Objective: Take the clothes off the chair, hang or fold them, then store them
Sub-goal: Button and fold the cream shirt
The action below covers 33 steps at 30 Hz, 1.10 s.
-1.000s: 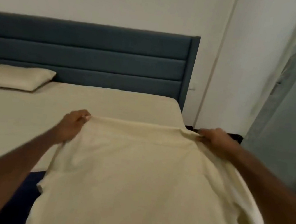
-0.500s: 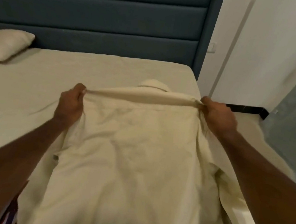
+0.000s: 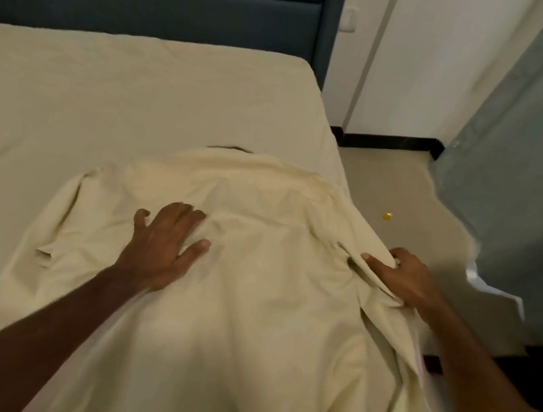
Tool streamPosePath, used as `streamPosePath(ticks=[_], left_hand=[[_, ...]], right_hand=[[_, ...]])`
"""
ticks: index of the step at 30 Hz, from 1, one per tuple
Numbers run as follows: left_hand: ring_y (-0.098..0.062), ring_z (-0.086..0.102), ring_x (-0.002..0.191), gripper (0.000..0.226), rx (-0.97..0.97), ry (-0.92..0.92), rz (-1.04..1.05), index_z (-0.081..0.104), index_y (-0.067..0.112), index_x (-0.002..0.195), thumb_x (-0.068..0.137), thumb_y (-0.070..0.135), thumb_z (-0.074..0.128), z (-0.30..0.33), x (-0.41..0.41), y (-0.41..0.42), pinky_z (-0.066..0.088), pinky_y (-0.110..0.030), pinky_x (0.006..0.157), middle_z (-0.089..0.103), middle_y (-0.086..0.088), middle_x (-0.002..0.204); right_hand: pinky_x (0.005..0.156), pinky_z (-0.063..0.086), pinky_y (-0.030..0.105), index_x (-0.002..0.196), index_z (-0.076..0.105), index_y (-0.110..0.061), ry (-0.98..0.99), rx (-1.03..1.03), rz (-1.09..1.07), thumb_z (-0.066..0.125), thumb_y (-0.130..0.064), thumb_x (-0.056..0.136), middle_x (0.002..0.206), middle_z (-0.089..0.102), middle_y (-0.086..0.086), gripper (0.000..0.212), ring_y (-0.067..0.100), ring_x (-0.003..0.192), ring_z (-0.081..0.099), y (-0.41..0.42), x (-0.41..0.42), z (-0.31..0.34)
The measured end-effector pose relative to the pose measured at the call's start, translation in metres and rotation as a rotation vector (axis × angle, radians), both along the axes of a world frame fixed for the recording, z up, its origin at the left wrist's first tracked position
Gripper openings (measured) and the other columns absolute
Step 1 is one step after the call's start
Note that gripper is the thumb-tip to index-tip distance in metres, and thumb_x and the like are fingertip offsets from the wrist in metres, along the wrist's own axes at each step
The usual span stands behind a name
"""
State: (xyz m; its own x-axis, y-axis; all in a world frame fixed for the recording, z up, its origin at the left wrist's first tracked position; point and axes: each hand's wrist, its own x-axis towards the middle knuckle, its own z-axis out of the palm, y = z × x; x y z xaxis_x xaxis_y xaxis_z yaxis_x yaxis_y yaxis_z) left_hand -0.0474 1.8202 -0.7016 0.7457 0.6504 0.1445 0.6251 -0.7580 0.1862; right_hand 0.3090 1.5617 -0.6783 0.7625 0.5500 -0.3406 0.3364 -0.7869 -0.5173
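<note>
place: home bedroom | bed (image 3: 140, 91) with cream sheet fills the view | padded blue-grey headboard (image 3: 151, 6) against a white wall (image 3: 412, 69) | dark skirting (image 3: 389, 142) along beige floor (image 3: 403, 188) | grey curtain (image 3: 529, 153) at right

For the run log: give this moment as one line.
stage: laying out for fold | shirt: spread back-up on bed | left hand: flat, pressing shirt | right hand: gripping shirt's right edge
</note>
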Motion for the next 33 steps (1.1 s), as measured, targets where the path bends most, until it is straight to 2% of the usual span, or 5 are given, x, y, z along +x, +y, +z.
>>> streamPosePath(ticks=[4, 11, 16, 26, 33], left_hand=[[-0.021, 0.024, 0.15, 0.088, 0.06, 0.136, -0.133, 0.027, 0.041, 0.152, 0.079, 0.089, 0.035, 0.002, 0.042, -0.052, 0.021, -0.06, 0.108, 0.027, 0.0, 0.163], [-0.025, 0.038, 0.139, 0.063, 0.123, 0.168, -0.078, 0.042, 0.033, 0.143, 0.088, 0.056, 0.062, 0.0, 0.053, -0.126, 0.031, -0.059, 0.099, 0.043, -0.004, 0.152], [-0.03, 0.045, 0.13, 0.044, 0.032, -0.076, 0.21, 0.053, 0.021, 0.129, 0.091, 0.039, 0.064, -0.003, -0.03, -0.177, 0.038, -0.055, 0.095, 0.053, -0.007, 0.138], [-0.044, 0.056, 0.115, 0.056, -0.227, -0.318, 0.92, 0.054, 0.006, 0.129, 0.091, 0.046, 0.067, 0.036, -0.211, -0.253, 0.046, -0.051, 0.099, 0.06, -0.023, 0.127], [-0.04, 0.05, 0.114, 0.048, -0.18, 0.097, 0.876, 0.068, 0.013, 0.115, 0.089, 0.053, 0.063, 0.057, -0.25, -0.262, 0.043, -0.055, 0.096, 0.057, -0.019, 0.12]], right_hand=[[0.069, 0.047, 0.033, 0.074, 0.065, -0.023, -0.089, 0.021, 0.079, 0.07, -0.037, 0.091, 0.078, 0.068, 0.001, 0.023, 0.033, 0.094, 0.07, -0.02, 0.016, 0.009], [0.096, 0.041, 0.054, 0.132, 0.045, -0.026, -0.506, -0.025, 0.059, 0.066, -0.033, 0.088, 0.131, 0.052, 0.008, 0.05, 0.035, 0.124, 0.049, -0.035, -0.048, 0.02], [0.087, 0.052, 0.044, 0.112, 0.057, -0.017, -0.358, 0.104, 0.149, 0.063, -0.042, 0.091, 0.107, 0.067, 0.007, 0.033, 0.031, 0.101, 0.064, -0.087, -0.143, -0.008], [0.093, 0.053, 0.05, 0.115, 0.057, -0.017, 0.064, -0.004, -0.056, 0.069, -0.085, 0.054, 0.111, 0.066, 0.005, 0.093, 0.034, 0.103, 0.064, -0.16, -0.214, 0.009], [0.105, 0.04, 0.056, 0.111, 0.06, -0.018, 0.041, 0.014, 0.071, 0.064, -0.055, 0.066, 0.113, 0.066, 0.008, 0.058, 0.034, 0.109, 0.059, -0.193, -0.225, 0.017]])
